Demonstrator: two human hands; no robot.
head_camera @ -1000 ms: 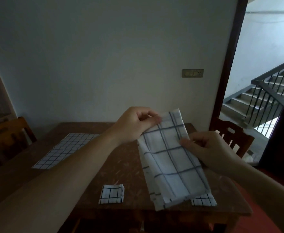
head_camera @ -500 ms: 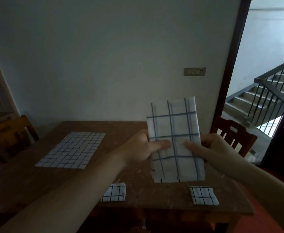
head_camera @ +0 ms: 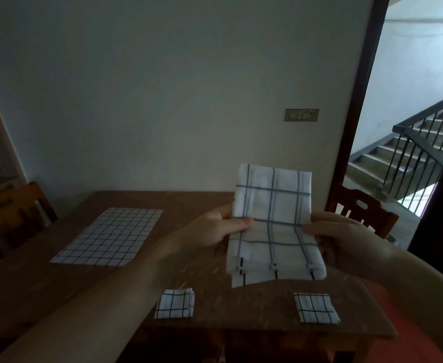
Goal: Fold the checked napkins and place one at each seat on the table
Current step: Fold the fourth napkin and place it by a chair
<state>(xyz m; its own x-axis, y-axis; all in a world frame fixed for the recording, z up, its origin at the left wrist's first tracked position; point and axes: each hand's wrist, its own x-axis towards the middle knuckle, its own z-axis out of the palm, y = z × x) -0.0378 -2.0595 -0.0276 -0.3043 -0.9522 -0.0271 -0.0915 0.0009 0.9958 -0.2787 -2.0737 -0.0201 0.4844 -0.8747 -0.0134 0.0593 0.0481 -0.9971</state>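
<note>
I hold a white napkin with blue checks (head_camera: 272,221), folded into a tall strip, in the air above the brown wooden table (head_camera: 207,279). My left hand (head_camera: 215,231) pinches its left edge at mid-height and my right hand (head_camera: 346,239) pinches its right edge. The lower half bends toward me, with several stacked layers showing at its bottom edge. Two small folded checked napkins lie near the table's front edge, one at the middle (head_camera: 174,303) and one at the right (head_camera: 316,307). An unfolded checked napkin (head_camera: 107,237) lies flat on the left part of the table.
A wooden chair (head_camera: 359,213) stands at the table's right side and another chair (head_camera: 13,213) at the left. The far wall carries a switch plate (head_camera: 302,115). An open doorway at the right leads to a staircase with a dark railing (head_camera: 424,145).
The napkin has gone from a slanted long strip to an upright one. Both hands slid to its mid-height, and its lower half now bends toward me.
</note>
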